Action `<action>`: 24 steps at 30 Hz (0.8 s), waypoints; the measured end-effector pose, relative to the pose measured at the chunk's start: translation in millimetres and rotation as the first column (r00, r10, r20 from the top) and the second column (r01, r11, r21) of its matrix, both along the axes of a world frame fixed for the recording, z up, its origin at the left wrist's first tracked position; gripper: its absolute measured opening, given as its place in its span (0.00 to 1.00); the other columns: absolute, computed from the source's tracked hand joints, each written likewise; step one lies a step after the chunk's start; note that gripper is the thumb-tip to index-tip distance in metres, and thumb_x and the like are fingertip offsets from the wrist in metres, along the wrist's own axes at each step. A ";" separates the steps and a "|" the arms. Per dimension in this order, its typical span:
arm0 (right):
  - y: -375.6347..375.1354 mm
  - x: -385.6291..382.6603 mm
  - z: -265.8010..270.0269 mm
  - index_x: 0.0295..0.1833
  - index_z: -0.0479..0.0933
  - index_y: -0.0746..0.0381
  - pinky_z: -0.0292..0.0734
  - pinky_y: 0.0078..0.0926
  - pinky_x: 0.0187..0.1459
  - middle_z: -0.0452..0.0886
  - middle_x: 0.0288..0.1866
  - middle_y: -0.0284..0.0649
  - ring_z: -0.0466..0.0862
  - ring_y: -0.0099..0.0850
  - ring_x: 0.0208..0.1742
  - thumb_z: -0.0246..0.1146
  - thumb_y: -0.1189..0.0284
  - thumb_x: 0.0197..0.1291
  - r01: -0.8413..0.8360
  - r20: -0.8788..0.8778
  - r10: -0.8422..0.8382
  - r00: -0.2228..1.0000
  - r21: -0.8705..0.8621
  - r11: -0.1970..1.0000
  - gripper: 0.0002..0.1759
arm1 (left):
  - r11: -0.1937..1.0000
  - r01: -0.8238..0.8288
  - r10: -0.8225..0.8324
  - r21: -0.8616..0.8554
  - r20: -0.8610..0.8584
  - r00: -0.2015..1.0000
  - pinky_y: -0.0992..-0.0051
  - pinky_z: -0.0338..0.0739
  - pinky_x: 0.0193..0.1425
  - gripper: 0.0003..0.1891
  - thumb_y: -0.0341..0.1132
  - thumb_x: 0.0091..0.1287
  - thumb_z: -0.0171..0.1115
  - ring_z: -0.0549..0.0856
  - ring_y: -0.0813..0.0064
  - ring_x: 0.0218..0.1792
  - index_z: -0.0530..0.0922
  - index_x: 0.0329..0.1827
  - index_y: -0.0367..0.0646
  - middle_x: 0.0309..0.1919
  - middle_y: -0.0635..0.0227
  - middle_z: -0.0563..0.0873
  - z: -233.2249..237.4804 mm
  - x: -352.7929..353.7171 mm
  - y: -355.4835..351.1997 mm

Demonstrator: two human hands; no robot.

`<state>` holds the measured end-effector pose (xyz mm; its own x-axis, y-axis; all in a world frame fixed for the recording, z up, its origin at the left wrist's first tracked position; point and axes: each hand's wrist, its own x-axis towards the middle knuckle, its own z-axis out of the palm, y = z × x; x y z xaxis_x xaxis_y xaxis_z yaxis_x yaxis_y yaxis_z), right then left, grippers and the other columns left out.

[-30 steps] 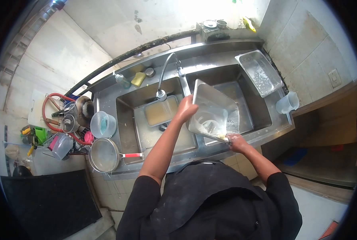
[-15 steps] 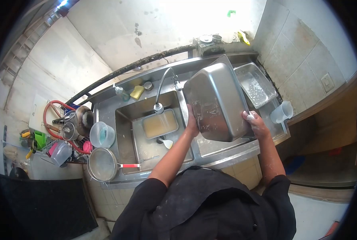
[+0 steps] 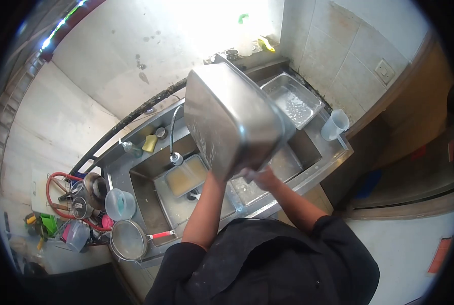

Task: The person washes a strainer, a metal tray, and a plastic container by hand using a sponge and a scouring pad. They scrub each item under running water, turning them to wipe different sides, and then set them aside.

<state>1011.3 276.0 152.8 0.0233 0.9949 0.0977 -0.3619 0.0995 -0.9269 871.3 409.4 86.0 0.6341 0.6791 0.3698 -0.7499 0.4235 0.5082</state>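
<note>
A deep stainless steel food pan (image 3: 232, 117) is held up over the sinks, tilted, with its outer bottom and sides facing me. My left hand (image 3: 218, 176) grips it low on the left; most of those fingers are hidden by the pan. My right hand (image 3: 260, 178) is closed at the pan's lower edge, with whitish suds on the fingers, slightly blurred. Below left, a rectangular container of cloudy liquid (image 3: 182, 179) sits in the left sink (image 3: 150, 203) under the hose faucet (image 3: 176, 158). A utensil's dark part shows beside the container.
At the back right lies a shallow steel pan (image 3: 293, 101) with suds; a clear plastic jug (image 3: 335, 125) stands beside it. A red-handled strainer (image 3: 129, 240), a plastic tub (image 3: 120, 204) and a crowded dish rack are left. A yellow sponge (image 3: 149, 143) lies behind the sink.
The deep pan has turned and tilted upward. My right hand has shifted from its right rim to its lower edge, closer to my left hand. The view has swung right.
</note>
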 end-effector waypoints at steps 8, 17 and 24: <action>24.3 73.3 35.1 0.56 0.79 0.63 0.83 0.29 0.50 0.85 0.46 0.39 0.86 0.27 0.46 0.72 0.64 0.60 0.030 -0.050 -0.038 0.998 -0.165 0.986 0.22 | 0.956 0.030 -0.012 -0.292 0.063 0.998 0.61 0.73 0.70 0.22 0.47 0.78 0.46 0.77 0.65 0.66 0.71 0.68 0.45 0.65 0.65 0.78 -60.5 -29.4 29.4; 34.0 141.9 72.2 0.59 0.78 0.64 0.85 0.32 0.51 0.85 0.48 0.40 0.87 0.31 0.46 0.66 0.61 0.65 0.028 -0.444 -0.161 0.881 -0.290 0.957 0.22 | 0.842 -0.176 -0.093 -0.509 -0.459 0.884 0.58 0.79 0.63 0.19 0.45 0.75 0.52 0.81 0.68 0.59 0.77 0.62 0.44 0.56 0.67 0.83 -34.7 -22.8 24.0; 35.0 134.2 84.1 0.64 0.74 0.68 0.79 0.39 0.61 0.83 0.57 0.44 0.84 0.38 0.57 0.64 0.52 0.66 0.146 -0.459 -0.198 0.866 -0.146 0.978 0.32 | 0.911 -0.251 0.012 -0.328 -0.586 0.810 0.64 0.78 0.64 0.26 0.51 0.74 0.53 0.83 0.67 0.58 0.74 0.68 0.45 0.59 0.63 0.83 -34.4 9.2 18.6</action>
